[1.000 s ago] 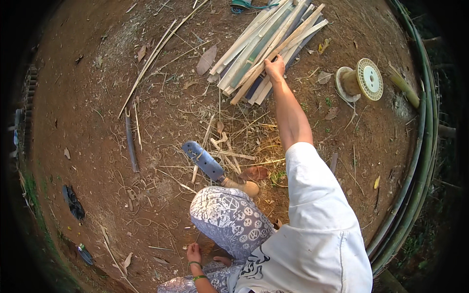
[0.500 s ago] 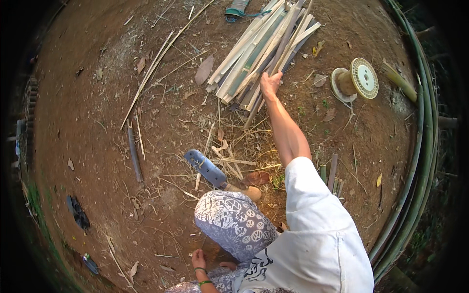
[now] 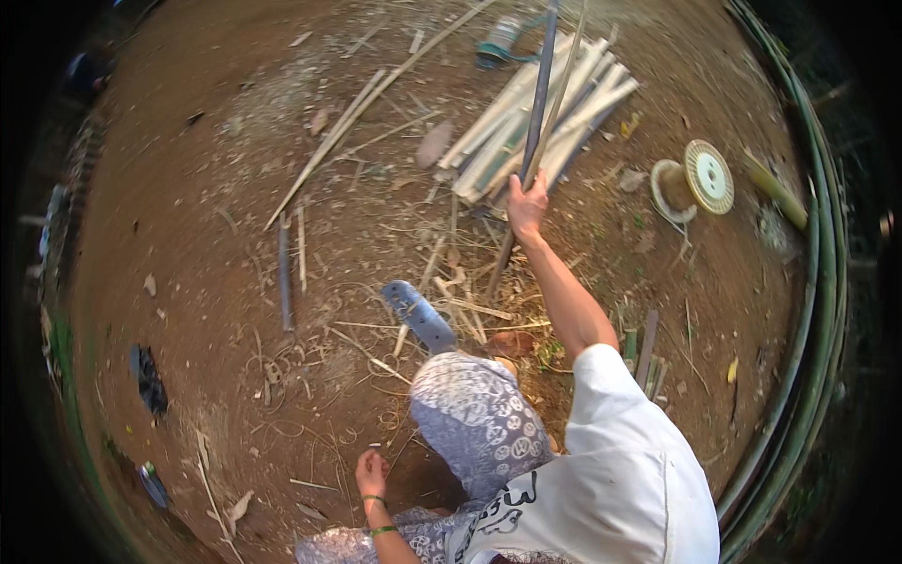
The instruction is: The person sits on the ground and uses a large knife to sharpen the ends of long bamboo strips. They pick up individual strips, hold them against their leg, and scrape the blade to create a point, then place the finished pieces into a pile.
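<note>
Lifting one long strip clear of a pile goes best with a firm grip and a straight pull, so neighbours stay put. The right hand (image 3: 527, 205) is closed around a dark bamboo strip (image 3: 540, 89) over the far stack of bamboo strips (image 3: 498, 141). The left hand (image 3: 371, 470), loosely curled, rests near on the dirt ground (image 3: 188, 188), holding nothing.
</note>
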Tool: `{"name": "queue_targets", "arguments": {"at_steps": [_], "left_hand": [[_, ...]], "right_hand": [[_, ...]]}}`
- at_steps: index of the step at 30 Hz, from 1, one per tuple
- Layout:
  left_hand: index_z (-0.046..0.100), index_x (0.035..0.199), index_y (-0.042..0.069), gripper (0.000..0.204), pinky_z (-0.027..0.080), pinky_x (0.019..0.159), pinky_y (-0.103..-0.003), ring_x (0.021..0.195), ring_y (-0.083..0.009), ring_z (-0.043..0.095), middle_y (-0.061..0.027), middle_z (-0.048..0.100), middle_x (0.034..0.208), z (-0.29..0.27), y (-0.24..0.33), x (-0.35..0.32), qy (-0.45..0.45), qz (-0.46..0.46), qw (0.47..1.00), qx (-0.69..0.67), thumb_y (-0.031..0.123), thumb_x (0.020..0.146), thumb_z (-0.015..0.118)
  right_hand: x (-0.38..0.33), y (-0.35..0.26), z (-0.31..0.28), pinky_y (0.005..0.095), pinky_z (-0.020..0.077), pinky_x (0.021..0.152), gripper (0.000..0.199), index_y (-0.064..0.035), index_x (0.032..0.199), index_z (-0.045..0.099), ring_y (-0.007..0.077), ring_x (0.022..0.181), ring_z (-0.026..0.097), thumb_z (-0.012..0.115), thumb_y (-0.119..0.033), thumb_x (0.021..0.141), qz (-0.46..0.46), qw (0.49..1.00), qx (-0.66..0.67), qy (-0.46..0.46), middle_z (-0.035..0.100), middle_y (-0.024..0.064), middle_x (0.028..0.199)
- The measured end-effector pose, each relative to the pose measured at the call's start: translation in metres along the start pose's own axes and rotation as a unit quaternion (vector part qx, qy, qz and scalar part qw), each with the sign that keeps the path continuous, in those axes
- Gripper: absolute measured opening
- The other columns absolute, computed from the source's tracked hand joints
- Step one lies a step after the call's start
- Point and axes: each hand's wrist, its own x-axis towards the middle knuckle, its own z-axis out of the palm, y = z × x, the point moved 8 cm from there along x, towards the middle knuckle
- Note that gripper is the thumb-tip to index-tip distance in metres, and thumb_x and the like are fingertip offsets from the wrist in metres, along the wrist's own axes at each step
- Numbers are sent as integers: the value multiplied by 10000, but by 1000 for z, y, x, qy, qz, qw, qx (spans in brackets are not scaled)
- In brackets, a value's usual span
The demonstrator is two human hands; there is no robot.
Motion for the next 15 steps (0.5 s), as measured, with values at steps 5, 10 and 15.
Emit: {"name": "queue_targets", "arguments": {"at_steps": [5,10,15], "left_hand": [[550,1284,28,333,519,801,-288,831,-130,625,-47,650,902,-6,152,25,25,182,982,-39,193,997,582],[528,1335,34,367,519,878,-307,973,-154,642,-85,682,1045,-69,269,-18,29,283,946,-156,199,1009,565],[483,1369,35,453,475,1001,-351,1137,-187,592,-110,625,1253,-142,281,-41,106,308,868,-375,337,1034,523]], "right_hand": [[-64,-125,53,373,528,676,383,15,1299,525,212,777,672,626,-97,947,-109,963,67,-237,677,150,841],[-237,-273,116,325,521,667,458,27,1336,508,164,719,661,646,-51,906,-270,822,67,-496,690,157,889],[-482,-375,121,321,531,692,446,28,1337,503,172,748,685,625,-40,914,-260,597,118,-750,706,156,895]]}}
